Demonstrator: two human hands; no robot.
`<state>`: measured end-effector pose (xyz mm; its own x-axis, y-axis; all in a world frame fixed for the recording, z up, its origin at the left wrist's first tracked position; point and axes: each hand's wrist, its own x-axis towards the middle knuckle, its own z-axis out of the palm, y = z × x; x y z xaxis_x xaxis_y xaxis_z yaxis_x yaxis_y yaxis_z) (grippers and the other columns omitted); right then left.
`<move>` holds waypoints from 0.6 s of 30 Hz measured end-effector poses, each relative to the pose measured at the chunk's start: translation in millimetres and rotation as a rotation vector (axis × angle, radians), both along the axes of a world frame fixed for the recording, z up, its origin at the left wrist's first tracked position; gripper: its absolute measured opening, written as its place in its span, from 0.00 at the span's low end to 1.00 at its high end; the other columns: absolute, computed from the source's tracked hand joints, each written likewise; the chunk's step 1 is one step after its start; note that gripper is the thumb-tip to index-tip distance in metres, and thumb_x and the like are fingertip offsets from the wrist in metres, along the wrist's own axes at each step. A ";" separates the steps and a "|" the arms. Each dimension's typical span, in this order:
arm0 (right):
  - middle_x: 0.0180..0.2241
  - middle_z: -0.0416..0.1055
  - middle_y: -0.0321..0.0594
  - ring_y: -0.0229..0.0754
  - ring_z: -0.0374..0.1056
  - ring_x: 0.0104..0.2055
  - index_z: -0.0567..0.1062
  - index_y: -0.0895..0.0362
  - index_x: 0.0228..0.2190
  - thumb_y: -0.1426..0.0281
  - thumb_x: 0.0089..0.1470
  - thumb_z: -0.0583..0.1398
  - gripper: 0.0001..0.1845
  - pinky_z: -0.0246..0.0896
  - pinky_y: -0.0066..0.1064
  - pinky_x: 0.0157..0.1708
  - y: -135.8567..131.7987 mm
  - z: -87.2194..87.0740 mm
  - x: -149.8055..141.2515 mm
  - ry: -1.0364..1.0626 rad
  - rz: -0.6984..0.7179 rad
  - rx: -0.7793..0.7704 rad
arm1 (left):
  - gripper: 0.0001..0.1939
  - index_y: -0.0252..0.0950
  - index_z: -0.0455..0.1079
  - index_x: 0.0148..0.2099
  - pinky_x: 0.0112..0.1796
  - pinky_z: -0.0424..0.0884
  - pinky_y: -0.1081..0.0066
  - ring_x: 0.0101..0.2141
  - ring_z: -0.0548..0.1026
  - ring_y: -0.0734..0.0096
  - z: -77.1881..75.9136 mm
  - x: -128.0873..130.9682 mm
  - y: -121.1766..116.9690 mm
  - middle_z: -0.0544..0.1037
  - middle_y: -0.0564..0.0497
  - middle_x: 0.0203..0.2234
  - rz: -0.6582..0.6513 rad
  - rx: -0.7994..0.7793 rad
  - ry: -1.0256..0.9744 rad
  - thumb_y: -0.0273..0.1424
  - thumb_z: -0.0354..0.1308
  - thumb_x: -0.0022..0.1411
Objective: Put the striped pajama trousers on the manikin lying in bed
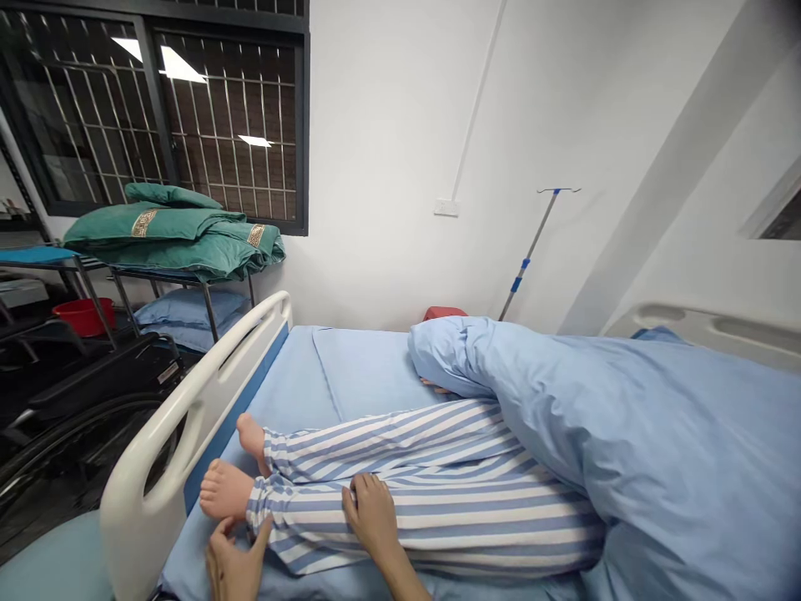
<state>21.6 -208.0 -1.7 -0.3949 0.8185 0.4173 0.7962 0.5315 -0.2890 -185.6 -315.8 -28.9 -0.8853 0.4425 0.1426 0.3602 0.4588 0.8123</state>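
The right hand lies open on the striped pyjama trousers of a manikin, the left hand relaxed and open beside its bare foot, a blue quilt covering the upper body.

Single head-worn camera looks from beside the hospital bed, near its foot, facing forward and down across the striped-trousered legs at close range.

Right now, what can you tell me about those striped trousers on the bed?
The striped trousers are loose, cotton-looking blue-and-white pyjamas on two legs lying sideways on a blue sheet. Their top disappears under a pale blue quilt. The right hand rests on them; the left hand is by a cuff.
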 end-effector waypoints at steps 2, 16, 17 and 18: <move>0.29 0.67 0.39 0.40 0.61 0.33 0.69 0.56 0.28 0.68 0.55 0.52 0.08 0.46 0.31 0.35 -0.4 -0.6 0.1 0.010 0.000 0.010 | 0.33 0.34 0.60 0.42 0.35 0.69 0.62 0.37 0.72 0.56 -3.3 6.7 1.2 0.72 0.42 0.37 -0.024 -0.028 -0.073 0.53 0.57 0.40; 0.29 0.68 0.39 0.41 0.61 0.34 0.69 0.56 0.28 0.71 0.53 0.53 0.05 0.49 0.31 0.36 -10.6 23.8 -14.9 0.133 0.103 -0.053 | 0.22 0.39 0.66 0.39 0.27 0.62 0.67 0.31 0.73 0.56 78.4 -35.4 5.5 0.75 0.45 0.30 -0.239 -0.479 0.210 0.49 0.41 0.55; 0.30 0.68 0.38 0.41 0.61 0.35 0.69 0.56 0.28 0.71 0.53 0.53 0.05 0.50 0.31 0.36 -12.9 29.9 -21.2 0.161 0.126 -0.053 | 0.23 0.40 0.66 0.40 0.27 0.62 0.67 0.31 0.73 0.57 79.9 -38.1 4.1 0.75 0.46 0.30 -0.245 -0.501 0.236 0.50 0.40 0.55; 0.30 0.68 0.38 0.41 0.62 0.35 0.69 0.56 0.29 0.72 0.53 0.53 0.04 0.51 0.31 0.36 -15.1 35.4 -28.4 0.191 0.150 -0.055 | 0.24 0.41 0.65 0.41 0.27 0.62 0.67 0.31 0.73 0.56 78.4 -39.6 2.7 0.75 0.46 0.30 -0.249 -0.518 0.256 0.51 0.39 0.56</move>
<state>-6.9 -223.1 33.7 -0.4316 0.7804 0.4524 0.6378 0.6187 -0.4588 -225.2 -313.1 49.5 -0.7131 0.6993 0.0489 0.6606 0.6469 0.3809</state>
